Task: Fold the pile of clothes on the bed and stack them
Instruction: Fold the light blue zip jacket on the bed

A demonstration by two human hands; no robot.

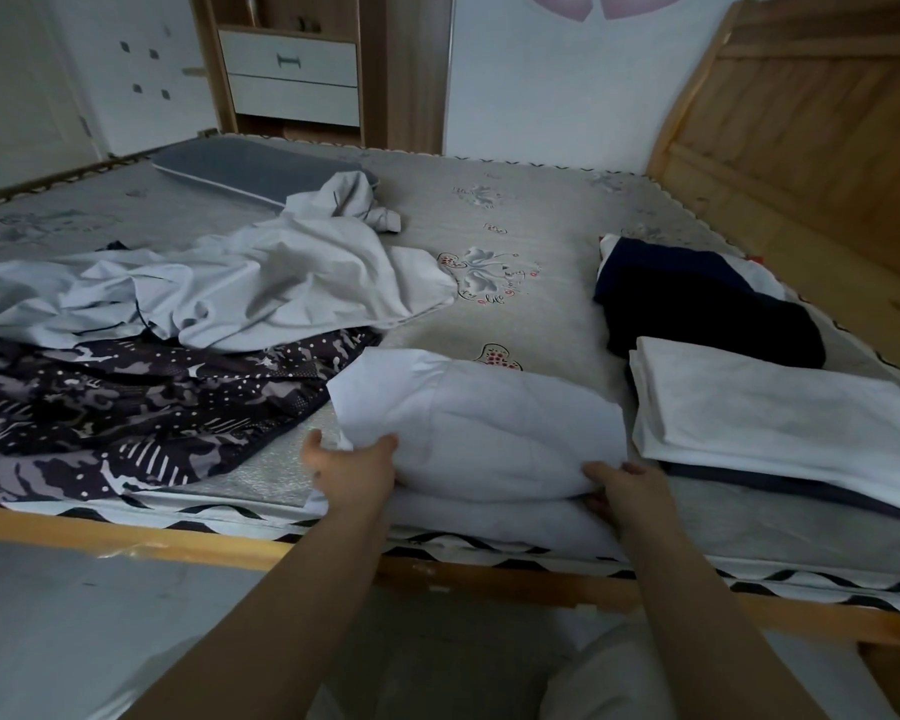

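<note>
Mid-task. Both grips closed on a white garment (484, 433) at the near edge of the bed (541, 241): left hand (352, 462) pinches its left end, right hand (622, 485) curls under its right end. Fold looks part-made.

Done, by appearance: folded white piece (780, 418) just right of the right grip, dark folded stack (707, 309) beyond it.

Left: crumpled pale grey clothes (261, 288) and patterned dark garment (141, 407), beyond and left of the left grip.

Two bare forearms reaching forward, left hand (352, 467) gripping folded white cotton garment (489, 439), right hand (625, 485) curled under its edge
</note>
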